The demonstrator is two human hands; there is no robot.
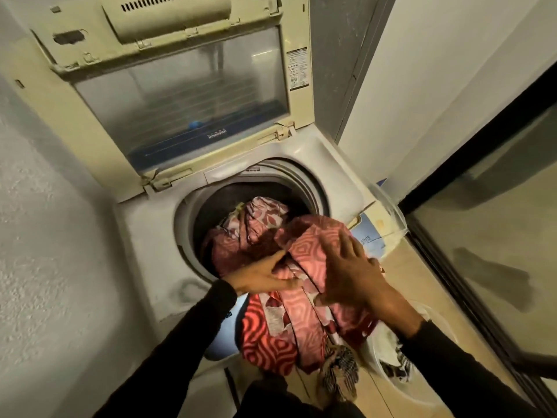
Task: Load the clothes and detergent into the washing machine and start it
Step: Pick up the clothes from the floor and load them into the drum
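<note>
While on cloth [313, 245], right hand [352, 279] flat.

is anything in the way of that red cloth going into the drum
Nothing solid. The lid is up and the drum mouth is open. Only the clothes already inside are heaped up near the rim, and the lower part of the red cloth hangs outside, below the opening.

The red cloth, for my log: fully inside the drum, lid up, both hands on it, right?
Not fully: head view shows the red cloth partly in the drum, the rest hanging outside; lid up, left hand and right hand on it.
</note>
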